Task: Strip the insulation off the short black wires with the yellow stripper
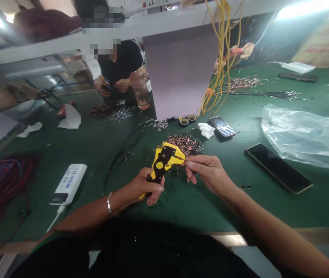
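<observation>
My left hand (149, 186) is wrapped around the handle of a yellow and black wire stripper (161, 164), whose jaws point to the right. At those jaws my right hand (203, 168) pinches something thin and dark that looks like a short wire; most of it is hidden by the fingers and the tool. Just behind the stripper lies a heap of short dark wire pieces with copper-coloured ends (186, 143). Longer black wires (118, 154) stretch over the table to the left of the tool.
Around me on the green table (210, 212) lie a smartphone (278, 166), a keypad phone (222, 126), a clear plastic bag (303, 135), a white power bank (69, 183) and red cable coils (2, 185). Yellow wires (222, 50) hang from the shelf. Co-workers' hands (115, 85) work across the table.
</observation>
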Demonstrator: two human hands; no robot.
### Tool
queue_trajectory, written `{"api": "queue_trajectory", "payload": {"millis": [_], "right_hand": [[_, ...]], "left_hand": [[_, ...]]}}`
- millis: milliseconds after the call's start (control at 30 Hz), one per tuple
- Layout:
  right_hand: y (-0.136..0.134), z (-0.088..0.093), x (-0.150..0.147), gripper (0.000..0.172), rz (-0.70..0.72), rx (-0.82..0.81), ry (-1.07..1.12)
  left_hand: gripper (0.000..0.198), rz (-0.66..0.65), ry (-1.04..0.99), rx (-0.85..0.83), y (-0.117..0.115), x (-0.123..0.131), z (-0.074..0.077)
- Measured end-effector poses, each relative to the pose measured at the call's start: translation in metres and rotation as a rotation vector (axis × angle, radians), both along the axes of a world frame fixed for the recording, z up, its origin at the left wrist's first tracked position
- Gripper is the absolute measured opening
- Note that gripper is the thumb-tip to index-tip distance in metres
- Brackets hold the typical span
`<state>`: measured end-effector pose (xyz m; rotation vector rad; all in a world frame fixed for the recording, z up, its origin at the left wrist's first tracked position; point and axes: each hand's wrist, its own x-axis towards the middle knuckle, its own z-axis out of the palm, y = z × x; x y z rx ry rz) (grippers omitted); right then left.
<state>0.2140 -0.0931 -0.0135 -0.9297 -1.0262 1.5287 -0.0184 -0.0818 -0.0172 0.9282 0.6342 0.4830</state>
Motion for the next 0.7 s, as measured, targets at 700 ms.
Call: {"api": "queue_trajectory", "payload": {"millis": [700], "right_hand": [[0.003, -0.004, 0.006, 0.012, -0.044, 0.041, -0.03]], "left_hand": [[0.042, -0.229, -0.18, 0.009, 0.015, -0.003, -0.006]]}}
